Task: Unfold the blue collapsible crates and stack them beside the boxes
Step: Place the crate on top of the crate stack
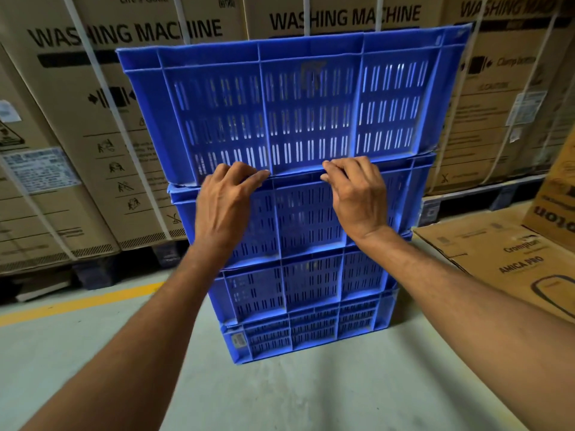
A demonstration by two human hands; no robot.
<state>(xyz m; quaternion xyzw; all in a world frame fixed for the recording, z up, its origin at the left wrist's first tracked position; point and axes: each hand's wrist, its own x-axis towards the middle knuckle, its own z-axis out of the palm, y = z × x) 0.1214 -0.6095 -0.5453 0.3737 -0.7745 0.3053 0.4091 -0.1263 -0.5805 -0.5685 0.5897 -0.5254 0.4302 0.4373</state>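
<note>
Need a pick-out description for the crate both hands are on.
In front of the washing machine boxes stands a blue crate stack. It is the top crate: tilted rather than seated flat, with left hand and right hand at its lower edge.

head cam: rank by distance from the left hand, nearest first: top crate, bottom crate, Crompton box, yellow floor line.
From the left hand:
1. Top crate, fingertips at its lower edge.
2. Bottom crate, below, on the floor.
3. Yellow floor line and Crompton box, opposite sides: too close to call.

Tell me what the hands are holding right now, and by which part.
Both hands, left and right, hold the top blue crate by the bottom edge of its near wall, fingertips hooked where it meets the crate below.
</note>
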